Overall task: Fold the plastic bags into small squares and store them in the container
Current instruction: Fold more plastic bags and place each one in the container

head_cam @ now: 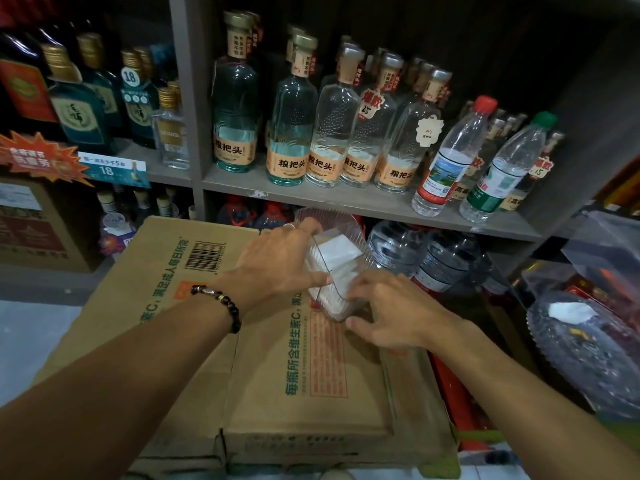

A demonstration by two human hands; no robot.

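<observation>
1. Holding the clear ribbed plastic container (337,268) between both hands, you have it tilted on the brown printed cardboard box (263,344), its open mouth turned up toward you.
2. Your left hand (277,261) grips the container's left wall, fingers curled over the far rim and thumb pressed along the near edge; that looks meant to steady it while the contents are settled.
3. Your right hand (391,313) sits at the container's lower near corner, fingers spread and only loosely bent, the fingertips touching the wall and the box beneath. It seems to brace and tip the container, not to clasp it.
4. Inside the container lie the white folded plastic bags (337,252), flat squares stacked against the back wall. By my reading the storing step is well along, since no loose bag shows on the box.
5. A dark beaded bracelet (221,301) circles your left wrist.
6. Your work surface is the cardboard box top, printed with green characters and a barcode.
7. Behind it stands a grey shop shelf (363,199) carrying clear glass liquor bottles with orange labels (287,126), and two plastic water bottles (446,161) to the right. Dark green bottles fill the shelf at the left.
</observation>
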